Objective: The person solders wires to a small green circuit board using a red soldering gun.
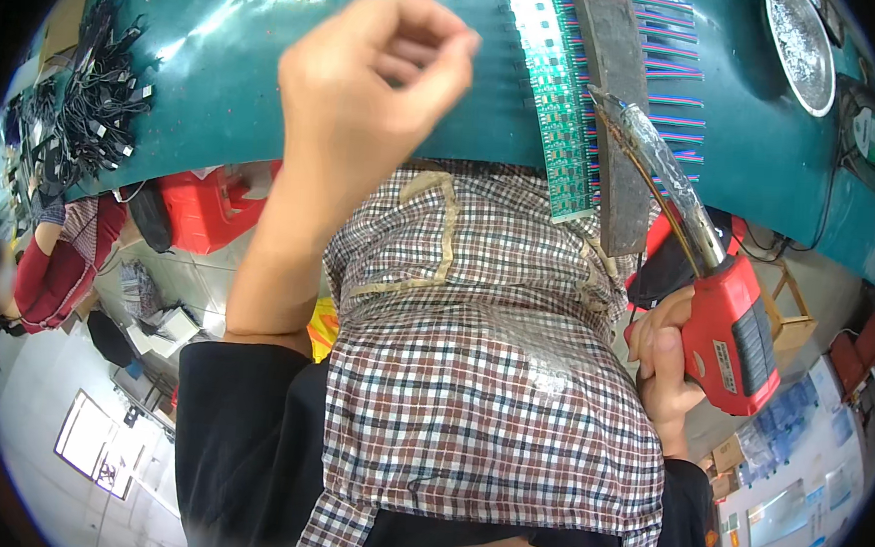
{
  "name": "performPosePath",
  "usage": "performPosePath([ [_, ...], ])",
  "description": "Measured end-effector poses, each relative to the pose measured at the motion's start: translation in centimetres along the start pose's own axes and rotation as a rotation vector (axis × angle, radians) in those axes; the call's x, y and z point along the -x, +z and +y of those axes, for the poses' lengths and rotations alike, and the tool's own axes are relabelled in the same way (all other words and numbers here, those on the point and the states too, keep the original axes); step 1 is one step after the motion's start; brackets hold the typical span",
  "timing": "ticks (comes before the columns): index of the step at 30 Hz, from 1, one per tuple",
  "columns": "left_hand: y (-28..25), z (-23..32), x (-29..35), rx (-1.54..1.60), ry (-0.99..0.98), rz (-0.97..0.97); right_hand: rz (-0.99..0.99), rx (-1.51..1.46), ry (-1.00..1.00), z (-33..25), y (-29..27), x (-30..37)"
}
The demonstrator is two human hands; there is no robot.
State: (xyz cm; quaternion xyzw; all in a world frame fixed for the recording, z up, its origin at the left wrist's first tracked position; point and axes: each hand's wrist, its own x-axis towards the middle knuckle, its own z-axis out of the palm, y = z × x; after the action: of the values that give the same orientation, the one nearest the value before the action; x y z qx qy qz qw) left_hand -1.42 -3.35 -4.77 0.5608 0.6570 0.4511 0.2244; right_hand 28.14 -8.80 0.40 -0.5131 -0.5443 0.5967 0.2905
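Note:
My right hand (660, 362) is wrapped round the handle of a red soldering gun (726, 336). Its metal barrel and thin feed tube slant up to the left, with the tip over a dark grey bar (619, 174). The bar lies along a long green circuit board panel (557, 120) that overhangs the table's near edge. Several short multicoloured ribbon wires (675, 75) stick out from the bar's right side. To the left of the panel, my left hand (364, 79) is raised above the table, fingers curled and thumb against the index finger, nothing visible in it.
The green table (219, 80) spans the far side. Bundles of black cables (92, 102) lie at its left. A round metal bowl (801, 55) and a black fan-like device (870, 135) stand at the right. Below are a red stool (206, 214) and another person (63, 261) at the left.

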Motion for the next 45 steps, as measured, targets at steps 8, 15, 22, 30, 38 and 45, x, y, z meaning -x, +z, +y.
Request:
performPosePath([
  [8, 1.4, 1.7, 3.2, 0.120, 0.000, -0.214, -0.011, 0.055, 0.011, 0.4, -0.2, 0.4],
  [15, 2.6, 1.2, 3.4, 0.113, 0.017, -0.119, 0.003, 0.083, 0.104, 0.8, -0.7, 1.6],
  [22, 2.6, 1.1, 3.2, 0.042, 0.059, -0.136, -0.006, 0.106, 0.162, 1.1, -0.6, 1.5],
  [30, 2.4, 1.4, 3.0, 0.008, 0.033, -0.198, -0.024, 0.082, 0.152, 1.6, -0.7, 1.4],
  [38, 2.4, 1.3, 2.9, 0.007, 0.048, -0.199, -0.008, 0.121, 0.122, 1.6, -0.8, 1.6],
  [45, 2.4, 1.3, 2.9, 0.012, 0.034, -0.202, 0.007, 0.152, 0.082, 1.3, -0.4, 1.1],
])
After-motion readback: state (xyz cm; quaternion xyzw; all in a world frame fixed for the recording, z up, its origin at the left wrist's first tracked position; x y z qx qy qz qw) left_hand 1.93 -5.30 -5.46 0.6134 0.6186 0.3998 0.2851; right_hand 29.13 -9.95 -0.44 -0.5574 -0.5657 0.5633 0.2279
